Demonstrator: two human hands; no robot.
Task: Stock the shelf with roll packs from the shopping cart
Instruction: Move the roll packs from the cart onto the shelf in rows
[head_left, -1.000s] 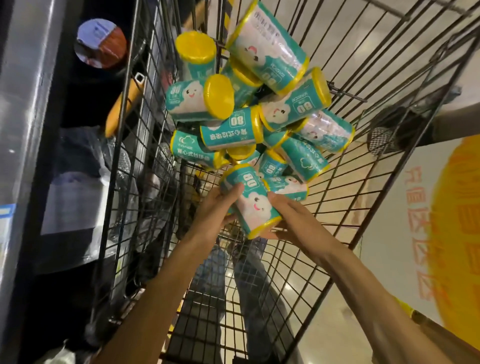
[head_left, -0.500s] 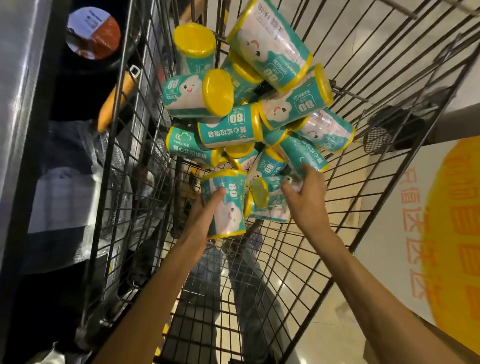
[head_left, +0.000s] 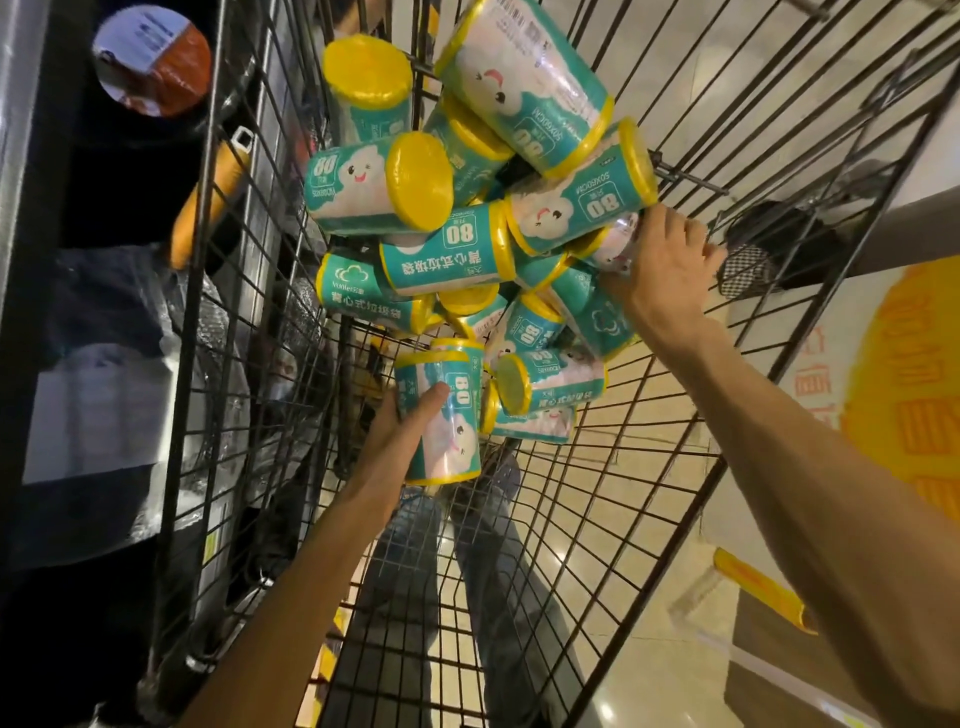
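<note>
Several teal roll packs with yellow ends lie heaped in the black wire shopping cart. My left hand grips one upright roll pack at the near edge of the heap, thumb across its front. My right hand reaches to the heap's right side, its fingers curled over a pale roll pack that lies under the pack marked 80. Most of that pale pack is hidden by my hand and its neighbours.
The cart's wire wall stands at the left, with a dark shelf unit and an orange-handled object beyond it. A white and yellow sign is at the right. Legs in jeans show through the cart floor.
My right hand has let go of the first pack and moved up and right to the heap's right side. My left hand now holds that pack alone, turned upright.
</note>
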